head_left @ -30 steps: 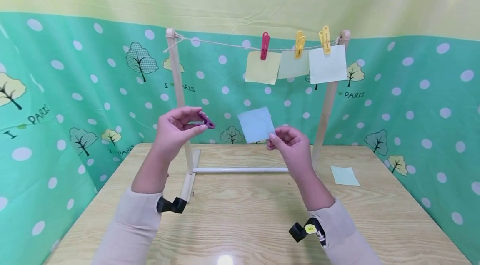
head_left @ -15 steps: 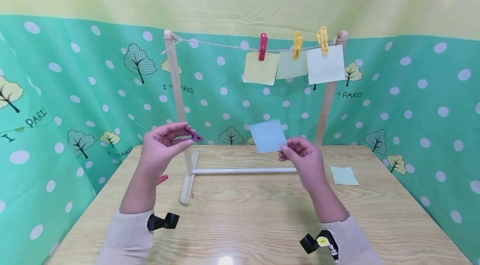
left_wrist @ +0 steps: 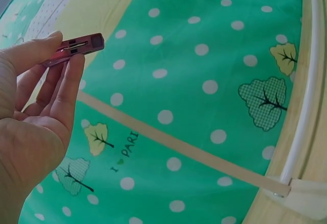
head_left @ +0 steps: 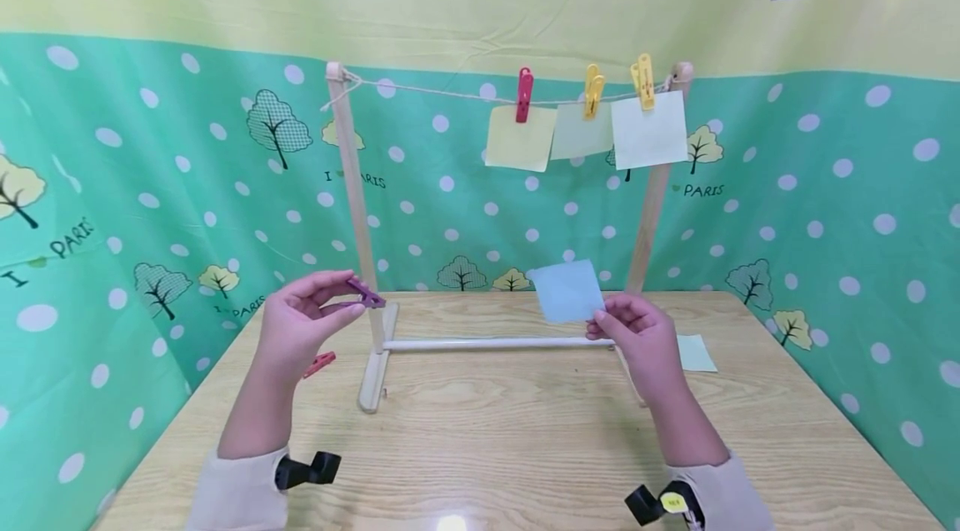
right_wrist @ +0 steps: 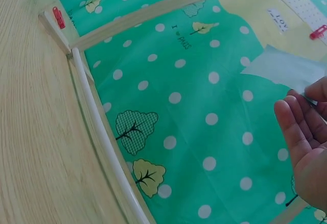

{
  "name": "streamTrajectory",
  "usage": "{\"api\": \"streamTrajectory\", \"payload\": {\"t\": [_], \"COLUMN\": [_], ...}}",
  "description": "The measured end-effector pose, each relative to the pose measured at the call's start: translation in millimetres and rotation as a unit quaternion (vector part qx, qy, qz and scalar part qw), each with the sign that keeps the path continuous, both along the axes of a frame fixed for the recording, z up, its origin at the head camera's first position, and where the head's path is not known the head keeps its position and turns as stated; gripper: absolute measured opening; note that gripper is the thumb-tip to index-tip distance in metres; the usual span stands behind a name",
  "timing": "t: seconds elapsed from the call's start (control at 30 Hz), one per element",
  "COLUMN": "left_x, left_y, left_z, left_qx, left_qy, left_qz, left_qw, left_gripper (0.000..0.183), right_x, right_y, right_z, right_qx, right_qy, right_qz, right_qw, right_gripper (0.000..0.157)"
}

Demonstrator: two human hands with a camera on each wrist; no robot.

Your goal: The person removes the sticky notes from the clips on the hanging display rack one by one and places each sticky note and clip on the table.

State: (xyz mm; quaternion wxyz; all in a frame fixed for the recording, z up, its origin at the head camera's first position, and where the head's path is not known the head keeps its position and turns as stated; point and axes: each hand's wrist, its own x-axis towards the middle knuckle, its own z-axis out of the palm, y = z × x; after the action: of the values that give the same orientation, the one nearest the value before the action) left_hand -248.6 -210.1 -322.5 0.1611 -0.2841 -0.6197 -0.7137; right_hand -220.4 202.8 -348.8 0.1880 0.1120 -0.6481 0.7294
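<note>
My left hand (head_left: 303,318) pinches a purple clothespin (head_left: 365,293) between thumb and fingers, left of the wooden stand. The same clothespin (left_wrist: 79,48) shows close up in the left wrist view. With thumb and fingers my right hand (head_left: 641,339) grips a blue square paper (head_left: 568,291) by its lower right corner, above the table. A string (head_left: 435,92) runs between the two posts. From it hang a yellow paper (head_left: 520,139) under a red clothespin (head_left: 524,95), a pale green paper (head_left: 581,133) and a white paper (head_left: 649,131), each under a yellow clothespin.
The stand's left post (head_left: 352,172) and right post (head_left: 651,222) are joined low down by a white bar (head_left: 495,343). A red clothespin (head_left: 320,363) lies on the table (head_left: 480,448) by the left foot. A pale green paper (head_left: 697,353) lies at right, partly behind my right hand.
Both hands have come down and moved apart, the left with the purple clothespin toward the left, the right with the blue paper toward the right. The hanging papers stay as they were.
</note>
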Motion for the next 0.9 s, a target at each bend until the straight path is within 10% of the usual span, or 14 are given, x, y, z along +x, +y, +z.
{"api": "streamTrajectory", "payload": {"t": [0.9], "left_x": [15.0], "left_y": [-41.8], "left_z": [-30.4], "left_qx": [-0.012], "left_qy": [-0.027], "left_qz": [0.072], "left_qw": [0.997], "left_gripper": [0.036], "right_x": [12.1], "right_y": [63.8], "right_z": [-22.5], "right_qx": [-0.021], "right_qy": [-0.005], "right_qz": [-0.098], "right_qw": [0.995], "right_gripper": [0.01]}}
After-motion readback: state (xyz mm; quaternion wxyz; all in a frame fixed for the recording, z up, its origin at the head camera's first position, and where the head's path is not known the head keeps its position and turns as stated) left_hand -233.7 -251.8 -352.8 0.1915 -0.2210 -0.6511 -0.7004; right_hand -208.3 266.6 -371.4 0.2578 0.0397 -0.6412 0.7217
